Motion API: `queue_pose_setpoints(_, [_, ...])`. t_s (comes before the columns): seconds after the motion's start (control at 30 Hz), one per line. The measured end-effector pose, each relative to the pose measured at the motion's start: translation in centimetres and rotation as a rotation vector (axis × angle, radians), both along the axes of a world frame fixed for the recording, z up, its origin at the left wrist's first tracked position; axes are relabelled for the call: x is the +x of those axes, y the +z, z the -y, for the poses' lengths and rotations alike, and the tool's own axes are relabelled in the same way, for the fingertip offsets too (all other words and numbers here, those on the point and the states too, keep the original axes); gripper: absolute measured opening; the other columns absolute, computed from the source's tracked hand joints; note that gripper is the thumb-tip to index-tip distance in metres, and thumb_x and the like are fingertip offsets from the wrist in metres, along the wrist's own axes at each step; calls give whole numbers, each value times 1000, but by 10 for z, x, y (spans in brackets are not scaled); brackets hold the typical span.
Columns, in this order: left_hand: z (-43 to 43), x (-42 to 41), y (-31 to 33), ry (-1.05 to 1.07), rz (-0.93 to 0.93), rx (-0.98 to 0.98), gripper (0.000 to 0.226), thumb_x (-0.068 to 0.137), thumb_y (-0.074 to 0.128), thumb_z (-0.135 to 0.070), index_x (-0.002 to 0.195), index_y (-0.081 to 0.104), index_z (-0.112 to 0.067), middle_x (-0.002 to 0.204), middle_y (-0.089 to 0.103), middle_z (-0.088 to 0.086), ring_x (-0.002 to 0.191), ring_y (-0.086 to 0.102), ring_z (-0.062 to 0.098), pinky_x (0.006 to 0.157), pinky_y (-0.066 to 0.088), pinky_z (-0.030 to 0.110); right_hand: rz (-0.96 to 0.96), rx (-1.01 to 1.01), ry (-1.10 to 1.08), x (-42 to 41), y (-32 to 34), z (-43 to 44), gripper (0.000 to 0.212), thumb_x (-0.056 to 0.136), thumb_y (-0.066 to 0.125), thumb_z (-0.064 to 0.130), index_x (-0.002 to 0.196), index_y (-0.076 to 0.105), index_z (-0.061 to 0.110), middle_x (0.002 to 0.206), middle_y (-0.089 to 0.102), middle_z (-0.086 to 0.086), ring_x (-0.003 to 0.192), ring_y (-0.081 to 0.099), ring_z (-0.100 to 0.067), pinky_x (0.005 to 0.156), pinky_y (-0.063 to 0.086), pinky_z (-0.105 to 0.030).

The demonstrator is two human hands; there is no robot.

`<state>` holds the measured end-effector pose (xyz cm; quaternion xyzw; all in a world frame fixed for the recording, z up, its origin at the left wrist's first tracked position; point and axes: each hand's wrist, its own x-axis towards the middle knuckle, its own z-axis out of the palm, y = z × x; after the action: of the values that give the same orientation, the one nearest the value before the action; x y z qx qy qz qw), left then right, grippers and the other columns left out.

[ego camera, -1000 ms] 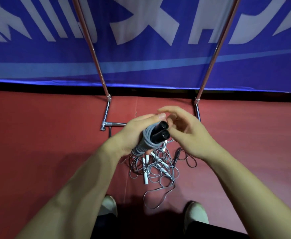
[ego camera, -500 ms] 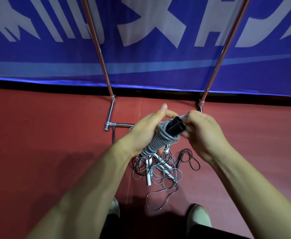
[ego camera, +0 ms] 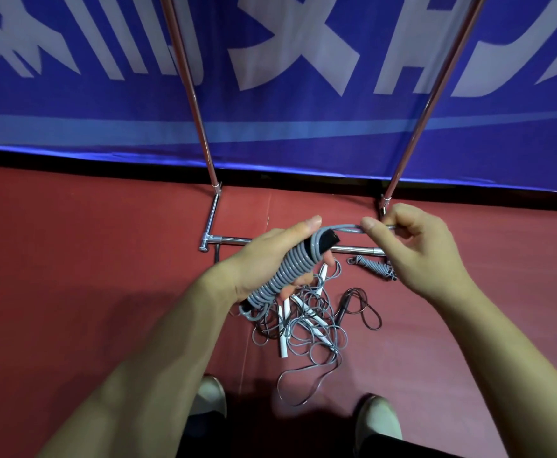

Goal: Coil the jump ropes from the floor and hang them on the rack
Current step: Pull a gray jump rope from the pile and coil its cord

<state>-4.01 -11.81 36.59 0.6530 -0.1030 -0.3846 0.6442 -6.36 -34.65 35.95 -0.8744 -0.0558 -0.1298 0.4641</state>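
My left hand (ego camera: 267, 259) grips a jump rope (ego camera: 290, 269) whose grey cord is wound in tight turns round its two black handles. A short loop of the cord runs from the handle tops to the right, where my right hand (ego camera: 412, 249) pinches it between thumb and fingers. On the red floor below lies a tangled pile of ropes (ego camera: 306, 322) with grey and dark cords and white handles. A wrapped grey rope (ego camera: 374, 266) lies beside the rack's base bar. The chrome rack (ego camera: 204, 140) stands behind my hands; its top is out of view.
A blue banner with white lettering (ego camera: 290, 61) hangs close behind the rack. The rack's base bar (ego camera: 234, 240) lies on the floor just beyond my hands. My two shoes (ego camera: 377, 421) stand at the bottom, near the pile.
My right hand has taken hold of the cord's free end and drawn it out to the right, away from the handles. The view has shifted slightly downward.
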Motion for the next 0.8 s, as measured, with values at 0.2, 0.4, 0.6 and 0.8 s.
queue_pose_setpoints(0.2, [0,1,3,-12,3,-181,66,77,63,-76,81,64,-10,59,47,11,37,44,17,34,38,18,-210,99,154,0,-17,-20,52,98,58,49,64,41,13,60,35,3,58,33,-10,57,32,-33])
queue_pose_setpoints(0.4, [7,-5,9,-48,64,-78,42,94,40,-40,73,59,-9,57,48,10,41,42,20,37,37,24,-251,222,123,2,-21,-24,65,84,54,75,69,48,12,65,43,-20,65,38,-16,59,40,-46])
queue_pose_setpoints(0.6, [9,-10,14,31,301,120,36,79,48,-47,68,63,-16,57,56,10,48,49,26,49,40,43,-233,313,100,0,-17,-30,64,85,59,70,67,48,9,63,41,-22,64,35,-18,58,37,-48])
queue_pose_setpoints(0.8, [5,-2,10,328,427,216,32,85,45,-35,106,69,-37,65,62,-10,50,53,12,52,41,31,-278,266,102,-4,-10,-33,52,93,64,43,68,53,-1,62,44,-6,60,37,-14,56,32,-29])
